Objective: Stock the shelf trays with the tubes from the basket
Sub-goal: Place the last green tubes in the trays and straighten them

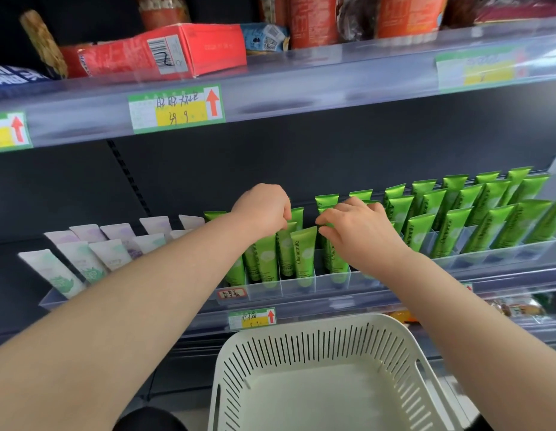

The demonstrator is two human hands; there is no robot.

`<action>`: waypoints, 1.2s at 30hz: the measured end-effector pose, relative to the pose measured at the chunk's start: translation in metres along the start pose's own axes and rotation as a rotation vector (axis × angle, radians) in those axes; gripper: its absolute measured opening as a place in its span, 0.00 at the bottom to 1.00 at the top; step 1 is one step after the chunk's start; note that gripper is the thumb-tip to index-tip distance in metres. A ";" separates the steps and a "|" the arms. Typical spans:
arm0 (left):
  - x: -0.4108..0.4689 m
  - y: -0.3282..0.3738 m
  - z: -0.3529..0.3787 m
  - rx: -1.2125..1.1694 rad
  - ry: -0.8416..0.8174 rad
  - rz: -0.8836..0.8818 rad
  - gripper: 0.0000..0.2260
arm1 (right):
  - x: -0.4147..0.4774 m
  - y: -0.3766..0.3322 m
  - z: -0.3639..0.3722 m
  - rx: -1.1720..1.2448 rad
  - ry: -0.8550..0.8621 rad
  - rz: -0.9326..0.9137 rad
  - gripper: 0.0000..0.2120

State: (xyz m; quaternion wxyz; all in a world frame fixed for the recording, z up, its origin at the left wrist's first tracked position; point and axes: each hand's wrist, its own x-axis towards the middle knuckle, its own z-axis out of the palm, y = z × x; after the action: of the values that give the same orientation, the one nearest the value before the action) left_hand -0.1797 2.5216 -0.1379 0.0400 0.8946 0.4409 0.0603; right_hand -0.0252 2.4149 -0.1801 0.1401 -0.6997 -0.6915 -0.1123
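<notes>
Several green tubes [304,253] stand upright in a clear divided shelf tray [301,284]. My left hand [262,209] reaches over the tray's left part, its fingertips curled onto the top of a green tube [286,244]. My right hand [360,228] is beside it to the right, fingers bent and pinching the top of another green tube [334,259]. More green tubes [475,213] fill the tray to the right. The white slotted basket [320,346] sits below the shelf, with no tubes visible inside.
Pale lilac and white tubes [84,259] stand in a tray to the left. An upper shelf carries a red box [189,48] and snack packs. Yellow and green price labels [175,108] hang on the shelf edges.
</notes>
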 end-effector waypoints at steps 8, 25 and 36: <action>0.007 0.016 0.003 0.000 0.046 0.028 0.05 | -0.005 0.001 -0.005 0.015 0.016 -0.004 0.17; 0.033 -0.006 -0.010 -0.046 0.106 -0.081 0.08 | 0.016 -0.001 -0.002 0.040 0.047 -0.006 0.14; 0.056 0.002 0.003 0.081 0.116 -0.037 0.08 | 0.016 0.011 0.002 0.044 0.045 0.014 0.14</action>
State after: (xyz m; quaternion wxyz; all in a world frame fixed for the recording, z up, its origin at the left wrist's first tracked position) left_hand -0.1437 2.5645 -0.1368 -0.0206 0.8823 0.4609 0.0937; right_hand -0.0141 2.4306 -0.1763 0.1719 -0.6984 -0.6857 -0.1118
